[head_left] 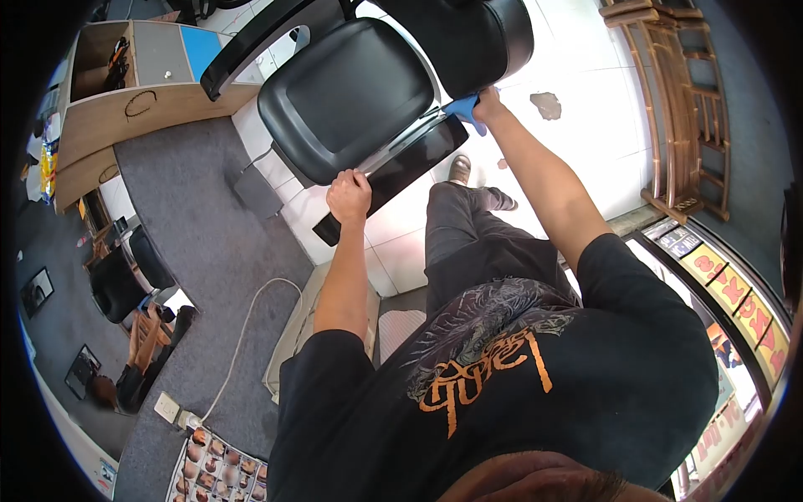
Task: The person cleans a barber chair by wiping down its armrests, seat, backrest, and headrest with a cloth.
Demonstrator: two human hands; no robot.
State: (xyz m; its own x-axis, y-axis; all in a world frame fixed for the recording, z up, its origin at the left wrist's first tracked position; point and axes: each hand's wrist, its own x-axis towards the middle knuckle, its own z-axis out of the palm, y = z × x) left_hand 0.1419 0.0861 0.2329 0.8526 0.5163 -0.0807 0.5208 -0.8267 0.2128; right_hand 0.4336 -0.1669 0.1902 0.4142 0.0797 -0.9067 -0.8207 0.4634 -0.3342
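Note:
A black padded salon chair point(355, 92) with a shiny metal side strip stands in front of me. Its glossy black armrest point(393, 180) runs along the near side. My left hand point(349, 197) is closed at the front of this armrest, fingers curled round its inner metal edge. At the armrest's rear end, beside the backrest point(468, 42), my right hand point(488, 104) grips a blue cloth point(465, 111). The cloth touches the chair there, and part of it is hidden under the fingers.
A wooden cabinet point(138, 109) stands at the upper left. A mirror point(84, 284) at the left reflects the chair and a person. A white cable point(242, 351) crosses the grey surface from a socket. A bamboo bench point(669, 109) stands right. A brown patch point(546, 105) marks the tiles.

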